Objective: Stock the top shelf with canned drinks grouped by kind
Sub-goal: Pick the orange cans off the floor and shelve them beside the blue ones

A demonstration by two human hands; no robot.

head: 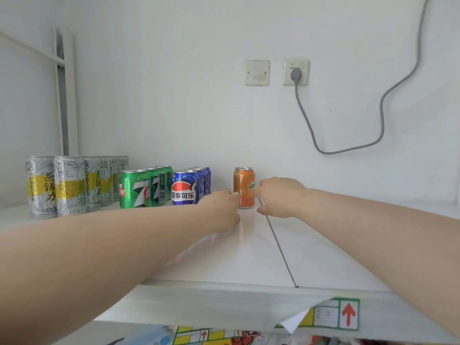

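Left hand (221,207) out over the top shelf (249,260), knuckles up, fingers folded under, one fingertip against the lower left side of the orange can (243,189); impossible to tell whether gripping or only touching. Right hand (278,197) on the other side of the same can, forefinger stretched out and touching its right wall near the green lettering, thumb lower down and just beside the base, not closed round anything. Orange can upright between the two hands, toward the back of the shelf, close to the wall, just left of the dark seam (278,245) across the shelf surface. Rim of a second orange can (242,168) showing directly behind it. To the left, apart from the orange can by a gap, blue cola cans (185,189) in a row front to back; touching or nearly touching them, green 7up cans (134,189) in a like row; farthest left, taller silver-and-yellow tea cans (57,188), grouped several deep. All upright. On the wall above, blank plate (257,72) beside a socket (295,64) with a plug (295,75) in it, grey cable (383,108) looping down and away to the upper right. White frame (62,95) standing in the left corner. On the shelf's front edge, label (348,317) with a red arrow, one corner peeling.
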